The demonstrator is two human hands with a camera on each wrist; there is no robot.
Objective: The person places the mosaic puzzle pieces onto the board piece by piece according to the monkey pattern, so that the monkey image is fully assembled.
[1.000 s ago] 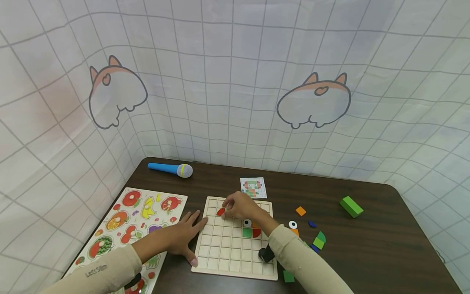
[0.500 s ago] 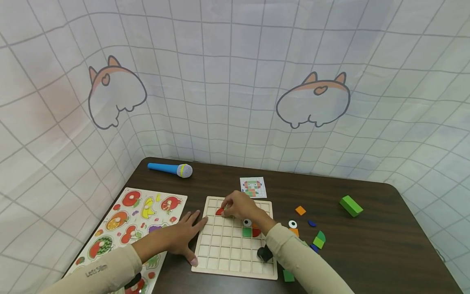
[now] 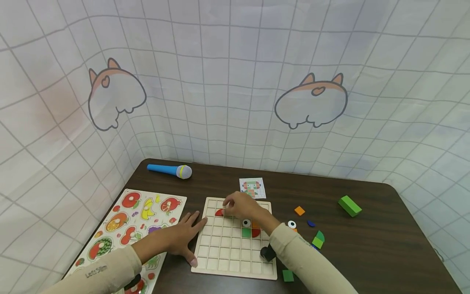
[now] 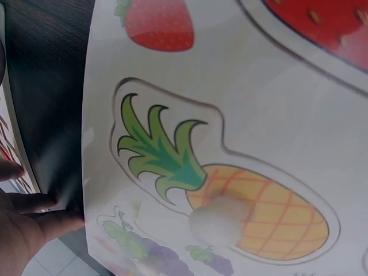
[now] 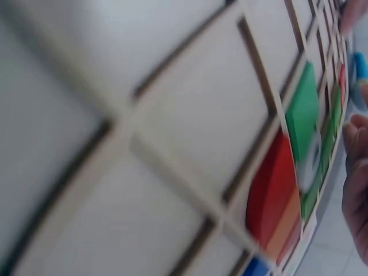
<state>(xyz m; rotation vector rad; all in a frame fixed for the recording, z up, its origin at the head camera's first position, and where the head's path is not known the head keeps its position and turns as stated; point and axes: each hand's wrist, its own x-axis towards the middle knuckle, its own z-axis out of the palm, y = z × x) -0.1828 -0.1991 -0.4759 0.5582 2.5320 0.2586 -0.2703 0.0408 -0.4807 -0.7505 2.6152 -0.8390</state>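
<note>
Head view: right hand over the upper left of the gridded wooden board, fingers bent and close together at the small red piece, which lies in the grid's upper left. I cannot tell whether they pinch it or only touch it; the fingertips are partly hidden. Left hand at the board's left edge, fingers spread, thumb well apart from them.

Right of the board's middle: an eye piece, green square, orange piece and rounded red piece, grouped. Pattern card just beyond the board; loose green pieces on the table to the right. Microphone and green block farther out.

Right wrist view only: a blue piece in the grid, which the arm covers from the head. Left wrist view: pineapple piece with a pale knob, on the fruit board; from the head, the left arm hides most of this fruit.

Writing: left sleeve reads "Let's Slim"; marks on the right sleeve too small to read
</note>
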